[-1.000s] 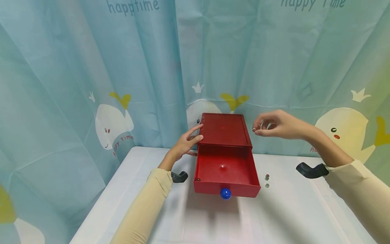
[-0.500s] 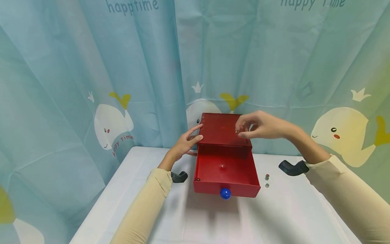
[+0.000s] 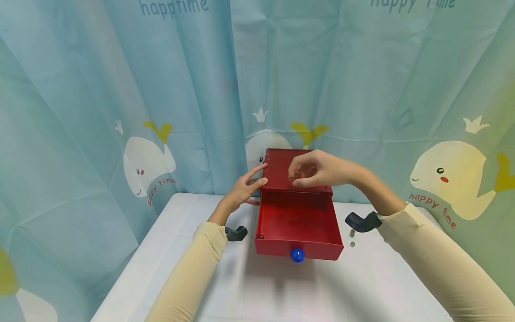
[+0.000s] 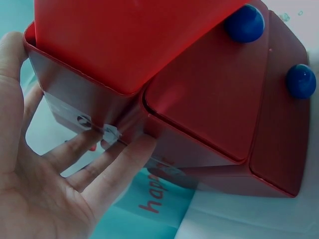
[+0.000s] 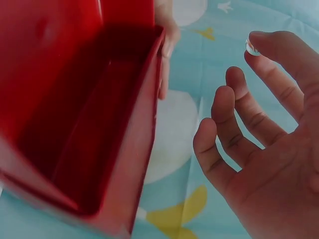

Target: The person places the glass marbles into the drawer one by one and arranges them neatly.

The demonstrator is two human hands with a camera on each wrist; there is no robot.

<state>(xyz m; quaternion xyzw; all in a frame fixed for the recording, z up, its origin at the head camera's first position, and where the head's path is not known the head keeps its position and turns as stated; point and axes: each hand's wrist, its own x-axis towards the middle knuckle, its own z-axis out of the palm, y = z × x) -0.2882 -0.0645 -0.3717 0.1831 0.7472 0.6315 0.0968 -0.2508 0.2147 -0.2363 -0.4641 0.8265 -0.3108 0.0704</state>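
One small shiny piece (image 5: 252, 48), pinched between your right hand's (image 3: 322, 169) thumb and forefinger, now appears over the red cabinet (image 3: 277, 166).
You've brought it leftward from beside the cabinet, so it is nearer the pulled-out drawer (image 3: 277, 247); your left hand (image 3: 242, 191) has stayed spread against the cabinet's side, and other small pieces (image 3: 352, 234) lie on the table (image 3: 306, 299).

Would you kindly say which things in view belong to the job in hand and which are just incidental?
Job, it seems: right hand, its pinched glassy bead, open drawer, red cabinet, left hand, probably the loose small items.

Incidental: whale-print curtain, white table, black wrist devices.
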